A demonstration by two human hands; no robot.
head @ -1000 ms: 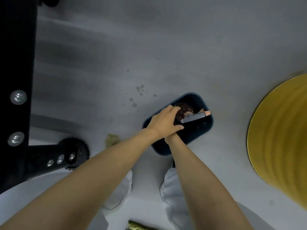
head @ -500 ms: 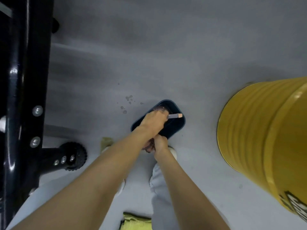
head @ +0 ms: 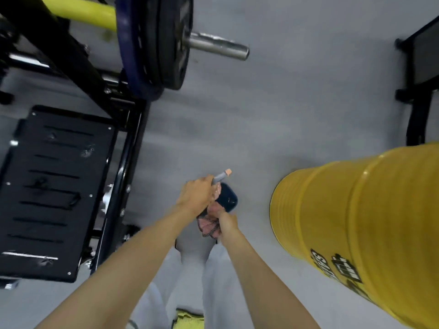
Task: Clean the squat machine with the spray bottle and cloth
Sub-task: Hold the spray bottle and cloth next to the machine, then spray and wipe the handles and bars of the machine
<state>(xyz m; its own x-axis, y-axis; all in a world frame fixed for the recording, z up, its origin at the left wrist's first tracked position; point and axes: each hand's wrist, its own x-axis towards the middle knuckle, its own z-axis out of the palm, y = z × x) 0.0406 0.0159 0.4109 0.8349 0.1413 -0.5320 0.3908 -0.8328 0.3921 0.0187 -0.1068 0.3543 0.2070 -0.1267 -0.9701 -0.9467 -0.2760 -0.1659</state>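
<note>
My left hand (head: 196,194) grips the spray bottle, whose grey nozzle with a peach tip (head: 222,175) sticks out past my fingers. My right hand (head: 226,220) holds a pink cloth with dark edging (head: 209,225) just below it. Both hands are raised above a small dark blue bin (head: 228,200) on the grey floor. The squat machine stands to the left: a black footplate (head: 52,191), a black frame (head: 126,162), and stacked weight plates (head: 154,43) on a steel sleeve (head: 218,47).
A large yellow drum (head: 361,229) stands close on the right. A black equipment frame (head: 420,79) is at the far right. A yellow-green bar (head: 80,11) crosses the top left. My white trousers (head: 190,281) fill the lower middle.
Both hands have lifted out of the blue bin with the spray bottle and the cloth. The view has risen and pulled back, bringing the footplate and weight plates into sight.
</note>
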